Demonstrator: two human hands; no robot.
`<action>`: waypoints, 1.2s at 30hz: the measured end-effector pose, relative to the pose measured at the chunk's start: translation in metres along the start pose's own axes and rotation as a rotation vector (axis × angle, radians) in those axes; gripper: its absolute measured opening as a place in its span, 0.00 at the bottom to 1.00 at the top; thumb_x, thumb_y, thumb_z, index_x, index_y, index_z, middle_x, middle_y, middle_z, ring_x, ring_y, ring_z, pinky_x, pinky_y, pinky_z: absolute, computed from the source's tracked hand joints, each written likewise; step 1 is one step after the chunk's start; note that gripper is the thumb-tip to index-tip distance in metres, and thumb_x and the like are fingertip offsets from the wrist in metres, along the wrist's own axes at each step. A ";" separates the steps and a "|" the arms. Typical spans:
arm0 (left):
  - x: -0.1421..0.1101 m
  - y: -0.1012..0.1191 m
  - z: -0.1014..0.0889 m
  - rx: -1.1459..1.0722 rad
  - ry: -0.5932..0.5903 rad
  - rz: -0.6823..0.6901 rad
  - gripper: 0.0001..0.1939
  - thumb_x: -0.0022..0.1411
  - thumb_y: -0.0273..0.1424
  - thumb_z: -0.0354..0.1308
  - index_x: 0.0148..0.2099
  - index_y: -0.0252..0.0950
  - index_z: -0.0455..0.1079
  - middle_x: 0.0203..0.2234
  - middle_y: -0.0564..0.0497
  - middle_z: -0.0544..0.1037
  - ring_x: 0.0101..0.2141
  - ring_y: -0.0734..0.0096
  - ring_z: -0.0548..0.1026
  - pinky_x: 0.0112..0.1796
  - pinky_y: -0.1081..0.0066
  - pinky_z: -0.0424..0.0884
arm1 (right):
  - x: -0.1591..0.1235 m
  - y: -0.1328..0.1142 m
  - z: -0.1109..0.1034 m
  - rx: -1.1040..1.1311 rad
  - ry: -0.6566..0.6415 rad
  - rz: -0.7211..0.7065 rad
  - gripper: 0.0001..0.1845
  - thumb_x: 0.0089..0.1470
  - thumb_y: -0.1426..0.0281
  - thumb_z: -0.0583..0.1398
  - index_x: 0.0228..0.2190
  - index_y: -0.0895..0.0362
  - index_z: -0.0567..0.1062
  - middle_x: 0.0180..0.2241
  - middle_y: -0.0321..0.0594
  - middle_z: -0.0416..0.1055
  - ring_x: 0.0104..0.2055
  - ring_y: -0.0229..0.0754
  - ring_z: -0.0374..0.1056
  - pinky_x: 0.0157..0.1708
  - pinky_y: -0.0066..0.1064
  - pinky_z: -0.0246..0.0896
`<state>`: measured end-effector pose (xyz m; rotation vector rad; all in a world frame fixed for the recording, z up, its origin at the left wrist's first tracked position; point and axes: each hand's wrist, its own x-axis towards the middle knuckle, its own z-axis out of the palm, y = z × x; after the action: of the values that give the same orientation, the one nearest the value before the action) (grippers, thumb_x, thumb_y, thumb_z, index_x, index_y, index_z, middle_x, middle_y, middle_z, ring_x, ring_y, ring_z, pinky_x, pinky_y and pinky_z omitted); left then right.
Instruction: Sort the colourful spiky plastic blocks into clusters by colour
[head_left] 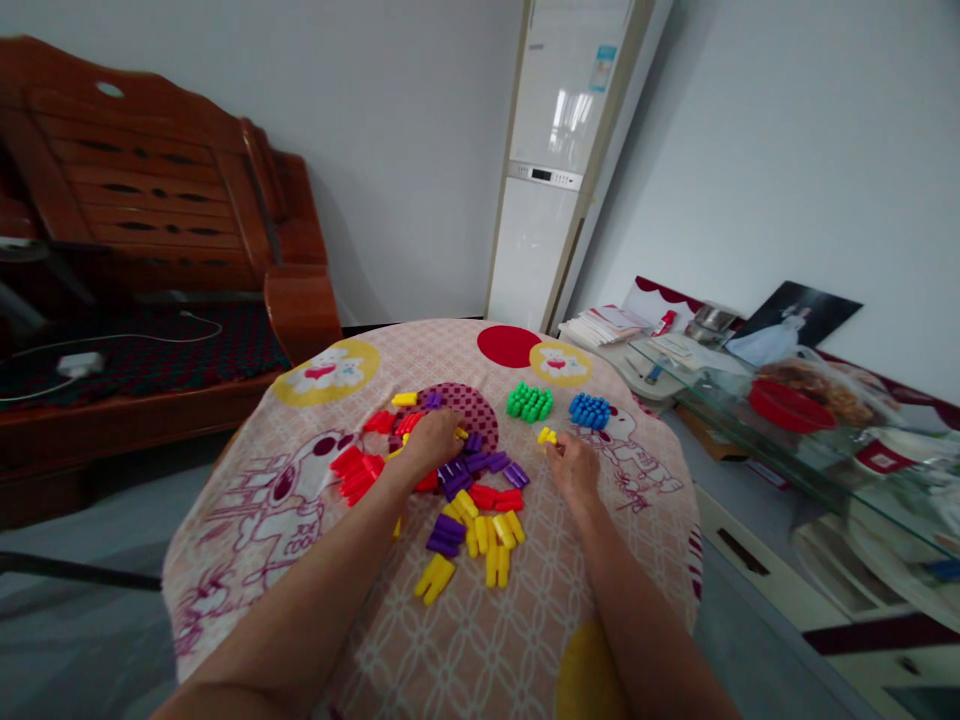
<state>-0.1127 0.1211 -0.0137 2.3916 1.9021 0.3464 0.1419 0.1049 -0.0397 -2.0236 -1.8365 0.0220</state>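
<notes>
A loose pile of small plastic pieces lies in the middle of the round table. Red pieces (354,474) are at its left, purple pieces (475,462) in the middle and yellow pieces (492,535) nearer me. My left hand (433,440) reaches over the pile, its fingers closed on a small yellow piece (462,433). To the right, my right hand (576,468) pinches at a small cluster of yellow pieces (547,437) on the cloth. Beyond it, green pieces (529,402) and blue pieces (589,410) stand in two tight groups.
A patterned cloth (390,640) covers the table. At right, a glass-topped cabinet (757,480) carries a red bowl (791,404), papers (604,325) and bags. A wooden bench (150,220) stands at left, a white floor-standing air conditioner (536,250) behind.
</notes>
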 end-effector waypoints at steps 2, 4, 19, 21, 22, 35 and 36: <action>0.000 0.004 -0.002 -0.054 0.028 -0.010 0.16 0.56 0.26 0.55 0.46 0.34 0.77 0.43 0.42 0.81 0.45 0.59 0.77 0.46 0.68 0.70 | 0.000 0.001 0.000 -0.005 -0.004 0.004 0.11 0.60 0.64 0.58 0.36 0.56 0.79 0.34 0.42 0.79 0.35 0.41 0.71 0.32 0.29 0.53; -0.001 0.008 -0.007 -0.154 0.076 -0.005 0.15 0.58 0.29 0.55 0.46 0.34 0.77 0.41 0.43 0.81 0.41 0.61 0.78 0.42 0.69 0.70 | 0.000 0.002 0.000 0.002 -0.007 0.007 0.12 0.60 0.64 0.59 0.36 0.57 0.79 0.34 0.42 0.79 0.35 0.41 0.71 0.32 0.29 0.53; -0.008 0.046 -0.007 -0.757 -0.083 0.120 0.15 0.60 0.34 0.50 0.42 0.34 0.75 0.26 0.51 0.79 0.26 0.70 0.76 0.30 0.73 0.70 | 0.014 0.068 -0.039 -0.064 0.215 0.401 0.17 0.60 0.61 0.56 0.40 0.57 0.80 0.37 0.48 0.78 0.38 0.45 0.72 0.34 0.30 0.55; -0.011 0.049 -0.010 -0.760 -0.066 0.122 0.16 0.59 0.32 0.50 0.44 0.33 0.76 0.26 0.51 0.79 0.26 0.70 0.76 0.30 0.73 0.70 | 0.015 0.082 -0.042 -0.079 0.181 0.451 0.17 0.59 0.62 0.56 0.41 0.57 0.81 0.38 0.49 0.78 0.39 0.47 0.72 0.34 0.31 0.57; -0.011 0.051 -0.011 -0.761 -0.053 0.122 0.16 0.59 0.31 0.50 0.44 0.33 0.76 0.26 0.51 0.79 0.26 0.70 0.76 0.31 0.73 0.70 | 0.015 0.086 -0.042 -0.080 0.151 0.463 0.17 0.58 0.63 0.56 0.40 0.57 0.81 0.39 0.50 0.78 0.40 0.47 0.73 0.34 0.31 0.57; 0.041 0.169 0.002 -0.900 0.011 0.107 0.17 0.53 0.19 0.55 0.43 0.34 0.78 0.27 0.52 0.79 0.28 0.75 0.74 0.33 0.75 0.71 | 0.016 0.096 -0.032 0.086 0.301 0.514 0.30 0.63 0.55 0.47 0.35 0.62 0.82 0.36 0.56 0.78 0.38 0.50 0.72 0.34 0.33 0.57; 0.043 0.182 0.006 -0.911 0.009 0.081 0.17 0.53 0.18 0.54 0.43 0.34 0.78 0.29 0.51 0.80 0.29 0.74 0.75 0.34 0.75 0.71 | 0.017 0.099 -0.030 0.093 0.328 0.531 0.31 0.64 0.57 0.45 0.35 0.63 0.82 0.36 0.57 0.78 0.37 0.50 0.72 0.33 0.33 0.56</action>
<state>0.0714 0.1204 0.0210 1.8174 1.2219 0.9712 0.2463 0.1076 -0.0376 -2.2306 -1.0544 -0.0685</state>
